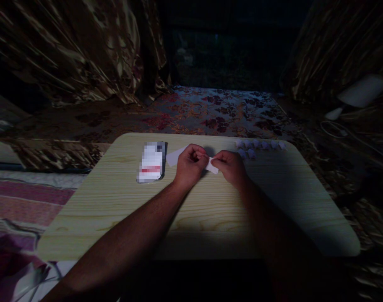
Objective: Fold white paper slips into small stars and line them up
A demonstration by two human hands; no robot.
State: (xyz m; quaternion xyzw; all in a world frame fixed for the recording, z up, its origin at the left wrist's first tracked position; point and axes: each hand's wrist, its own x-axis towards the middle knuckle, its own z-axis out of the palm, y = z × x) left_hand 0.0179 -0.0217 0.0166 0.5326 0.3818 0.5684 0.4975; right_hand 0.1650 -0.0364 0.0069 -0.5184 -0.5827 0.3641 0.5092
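Observation:
My left hand (189, 164) and my right hand (231, 166) meet over the far middle of a light wooden table (194, 209). Both are closed, pinching a narrow white paper strip (212, 167) between them. The strip's other end (175, 156) sticks out to the left behind my left hand. A phone (151, 162) lies flat on the table just left of my left hand. Several small folded paper pieces (260, 146) sit in a row near the table's far right edge, beyond my right hand.
The table stands on a patterned floral rug (216, 111). Shiny brown curtains (71, 50) hang at the back left and right. A white object with a cable (361, 96) lies at the right. Striped bedding (21, 201) lies to the left.

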